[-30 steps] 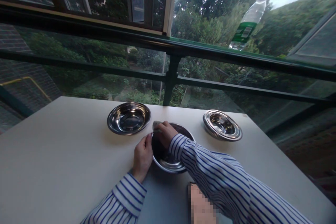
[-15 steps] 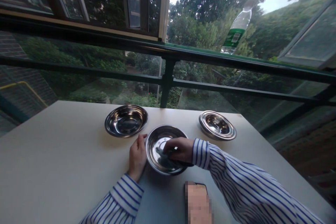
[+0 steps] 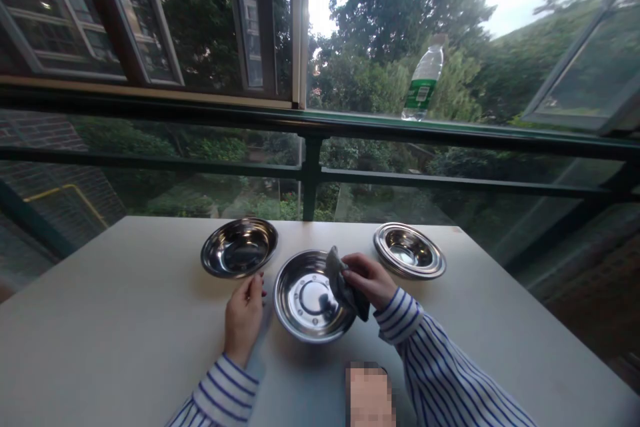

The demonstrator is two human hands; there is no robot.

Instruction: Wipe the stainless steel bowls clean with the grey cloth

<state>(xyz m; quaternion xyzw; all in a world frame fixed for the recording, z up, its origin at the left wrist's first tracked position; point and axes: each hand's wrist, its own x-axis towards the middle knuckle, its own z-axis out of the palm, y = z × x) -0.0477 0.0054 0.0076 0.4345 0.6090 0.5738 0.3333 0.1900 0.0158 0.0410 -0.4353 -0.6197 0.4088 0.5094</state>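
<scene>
A shiny steel bowl [image 3: 293, 323] stands upright on the table in front of me. My right hand [image 3: 370, 280] pinches a dark grey cloth [image 3: 345, 287] at the bowl's right rim; the cloth hangs down over that edge. Off the bowl's left side is my left hand [image 3: 244, 320], apart from it, holding nothing, with its fingers loosely curled and partly hidden behind the thumb. Its fingertips are just below a second steel bowl [image 3: 240, 250] at the back left.
At the back right sits a stack of smaller steel bowls [image 3: 410, 251]. A pixelated phone-like object [image 3: 370, 393] lies at the near edge of the white table [image 3: 125, 333]. Behind the table runs a dark green railing [image 3: 450, 135], with a plastic bottle [image 3: 423, 83] above it.
My right hand has lifted the cloth from inside the middle bowl to its right rim. My left hand has let go of the bowl's side and moved left. The view has tilted upward.
</scene>
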